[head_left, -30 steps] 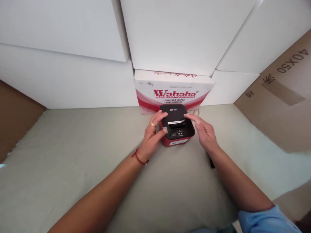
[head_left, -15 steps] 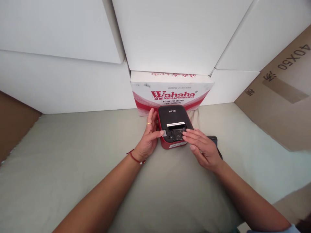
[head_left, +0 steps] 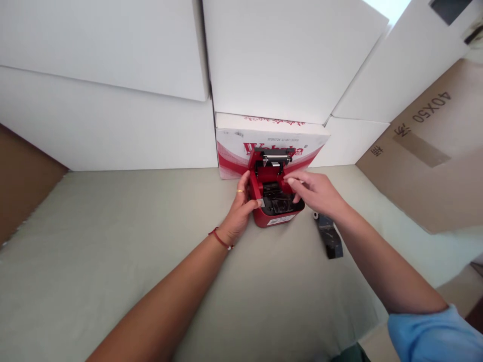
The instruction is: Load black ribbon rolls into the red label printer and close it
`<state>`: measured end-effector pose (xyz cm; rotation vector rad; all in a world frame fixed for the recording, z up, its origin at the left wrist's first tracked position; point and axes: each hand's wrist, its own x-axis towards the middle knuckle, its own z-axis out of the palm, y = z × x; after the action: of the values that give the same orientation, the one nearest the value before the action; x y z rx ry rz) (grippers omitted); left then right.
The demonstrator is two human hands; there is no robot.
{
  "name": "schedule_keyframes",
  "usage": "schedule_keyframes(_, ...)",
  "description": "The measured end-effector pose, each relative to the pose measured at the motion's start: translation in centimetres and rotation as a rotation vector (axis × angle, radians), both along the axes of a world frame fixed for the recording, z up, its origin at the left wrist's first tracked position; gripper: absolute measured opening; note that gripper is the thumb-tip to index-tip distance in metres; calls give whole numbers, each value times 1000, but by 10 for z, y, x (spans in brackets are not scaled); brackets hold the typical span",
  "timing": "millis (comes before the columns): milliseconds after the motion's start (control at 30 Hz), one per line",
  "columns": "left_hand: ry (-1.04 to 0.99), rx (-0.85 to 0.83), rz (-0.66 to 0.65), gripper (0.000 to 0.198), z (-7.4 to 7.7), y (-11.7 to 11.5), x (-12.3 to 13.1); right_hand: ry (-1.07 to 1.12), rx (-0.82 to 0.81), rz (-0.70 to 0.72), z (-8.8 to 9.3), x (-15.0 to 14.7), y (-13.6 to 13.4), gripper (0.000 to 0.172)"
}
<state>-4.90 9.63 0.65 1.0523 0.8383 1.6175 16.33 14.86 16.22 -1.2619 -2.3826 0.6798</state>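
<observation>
While its lid (head_left: 277, 159) stands raised, a small red printer (head_left: 271, 193) sits on pale green cloth (head_left: 211, 301) before a Wahaha carton (head_left: 234, 146), its left side held by the half-closed left hand (head_left: 241, 207), thumb on a grey tab (head_left: 261, 203). The right hand (head_left: 315, 191) reaches over the printer's right side, fingers loosely bent; whether they pinch anything cannot be told. A black strip (head_left: 330, 236) lies nearby, to the right.

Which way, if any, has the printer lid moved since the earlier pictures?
Yes, up and back: earlier it lay shut; now the printer lid stands raised, hiding part of the big red lettering on the Wahaha box behind.
</observation>
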Motion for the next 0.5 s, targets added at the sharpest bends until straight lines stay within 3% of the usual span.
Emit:
schedule_keyframes(67, 8, -1, -13, 105, -1, 1, 0, -209, 28, 70, 6, -19, 17, 33)
schedule_keyframes(200, 16, 1, -16, 104, -2, 2, 0, -587, 213, 150, 4, -53, 38, 37)
schedule_keyframes(400, 26, -15, -25, 107, -1, 1, 0, -690, 210, 175, -13, -81, 47, 25)
schedule_keyframes(500, 34, -15, -21, 106, 0, 2, 0, -690, 212, 163, -7, -79, 42, 25)
